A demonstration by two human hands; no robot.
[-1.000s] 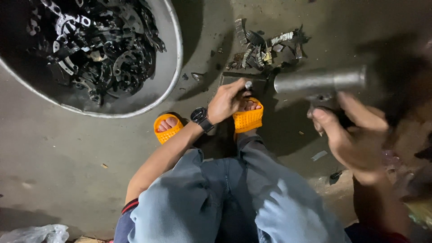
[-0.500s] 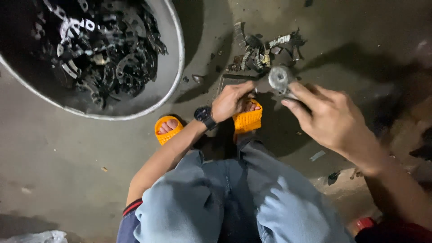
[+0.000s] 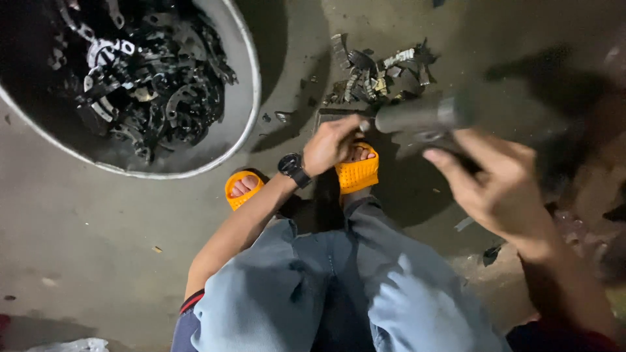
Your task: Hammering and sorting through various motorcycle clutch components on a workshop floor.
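Pinching down on a flat dark piece [image 3: 326, 118] with the left hand [image 3: 332, 145], fingers curled narrow and pressing it to the concrete floor [image 3: 98, 228] just past the toes of the right orange sandal [image 3: 357, 173]. Gripping a hammer [image 3: 417, 117] in the right hand [image 3: 495, 186], fingers wrapped shut around the handle as far as the blur lets on, with the grey head hanging just right of the left fingertips and a bit above the piece. Looks like mid-hammering to me, head up rather than landed. Judging from this, calls for a square hit on the piece and keeping those left fingertips off to the side, since barely any gap there. Moving outward: a black wristwatch [image 3: 291, 166] on the left wrist, then a small pile of scrap bits [image 3: 378, 72] lying loose on the floor just beyond the piece, not in any container. Far left, a big round metal tub [image 3: 254, 98], roughly half full of tangled dark curved metal parts [image 3: 150, 85], heaped toward its far-left side, with bare bottom showing near the right rim. Can't tell what kind of parts exactly.
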